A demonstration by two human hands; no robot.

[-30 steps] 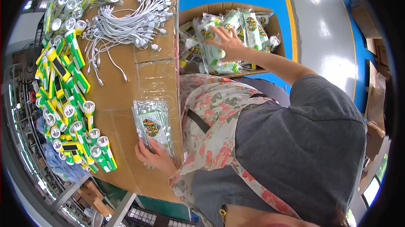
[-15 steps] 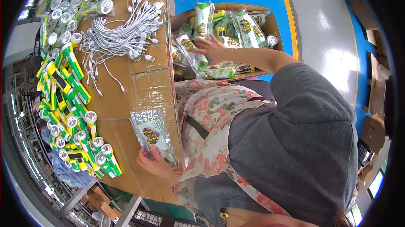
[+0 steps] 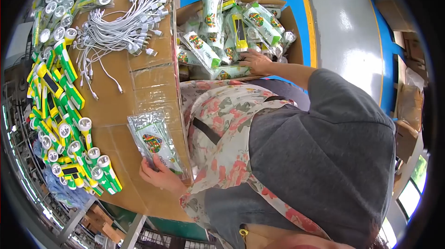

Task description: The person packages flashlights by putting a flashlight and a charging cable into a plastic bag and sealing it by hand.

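Observation:
My left hand (image 3: 160, 175) is at the near edge of the cardboard-topped table, its fingers closed on the edge of a flat stack of clear plastic bags (image 3: 155, 138) with green-and-white printing. My right hand (image 3: 257, 62) reaches into a cardboard box (image 3: 293, 47) beside the table. Its fingers are slightly bent and apart, touching the bagged items near the yellow end of a bagged flashlight (image 3: 239, 31). Around it lie several printed bags (image 3: 202, 50), some with flashlights visible inside.
Loose green-and-yellow flashlights (image 3: 69, 91) cover the table's far side, with bagged flashlights (image 3: 60, 8) heaped above them. A bundle of white charging cables (image 3: 116, 29) lies between these and the box. A yellow line (image 3: 306, 12) runs along the floor.
My right hand has drawn back from over the bags towards the box's near side, its fingers less spread. The bagged flashlight shows more fully. My left hand stays on the bag stack.

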